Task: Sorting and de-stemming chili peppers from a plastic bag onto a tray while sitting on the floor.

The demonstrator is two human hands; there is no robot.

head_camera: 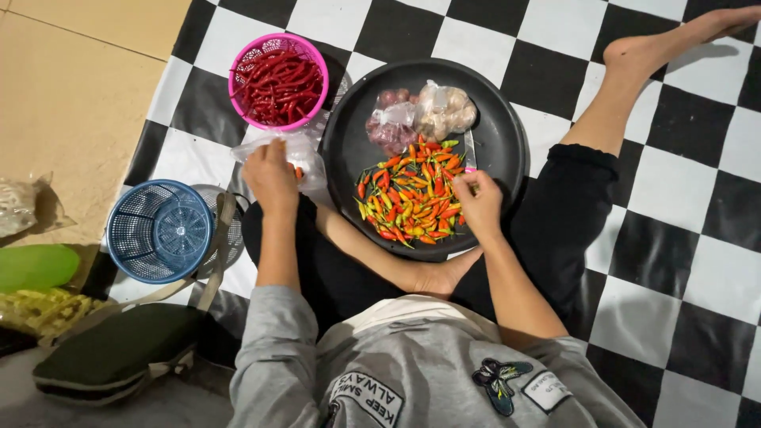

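A round black tray [499,135] lies on the checkered mat and holds a pile of small red, orange and green chilies [412,194]. My right hand [478,204] rests at the pile's right edge, fingers pinched on one small chili. My left hand [271,176] is left of the tray, gripping a clear plastic bag [305,154] with a chili showing by the fingers. Two clear bags, one of shallots [390,123] and one of garlic [445,111], sit at the tray's far side. A knife blade [469,150] lies beside the pile.
A pink basket [279,79] of long red chilies stands at the far left. A blue basket [158,230] sits on a metal bowl at my left. A dark bag [111,353], a green object [36,265] and bagged food lie nearby. My legs frame the tray.
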